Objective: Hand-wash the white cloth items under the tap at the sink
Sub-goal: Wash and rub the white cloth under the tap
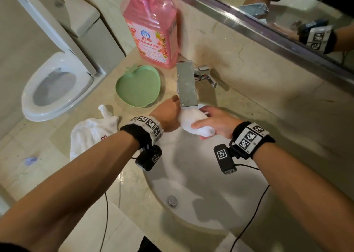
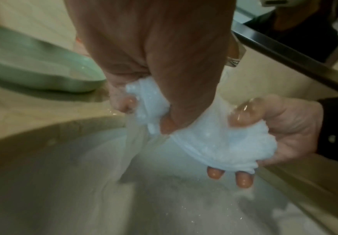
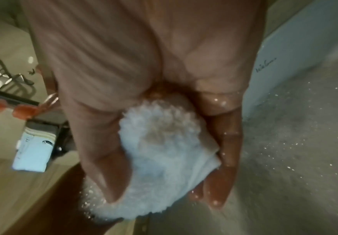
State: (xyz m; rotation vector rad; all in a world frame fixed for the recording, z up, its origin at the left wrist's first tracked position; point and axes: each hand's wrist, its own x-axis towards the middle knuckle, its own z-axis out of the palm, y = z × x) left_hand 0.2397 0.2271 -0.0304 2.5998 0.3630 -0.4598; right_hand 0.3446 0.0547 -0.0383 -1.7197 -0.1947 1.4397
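A wet white cloth (image 1: 193, 122) is bunched between both hands just under the flat steel tap (image 1: 186, 85), over the back of the white sink (image 1: 191, 184). My left hand (image 1: 168, 115) grips its left end (image 2: 150, 101), fingers curled round it, and water runs down from there. My right hand (image 1: 212, 121) grips the right end (image 3: 164, 151), thumb on top and fingers underneath. A second white cloth (image 1: 92, 133) with a small red mark lies crumpled on the counter to the left.
A green apple-shaped dish (image 1: 138, 86) sits left of the tap, with a pink detergent bottle (image 1: 151, 25) behind it. The mirror (image 1: 287, 8) runs along the back wall. A toilet (image 1: 55, 87) stands to the far left. The sink's drain plug (image 1: 172, 201) lies near the front.
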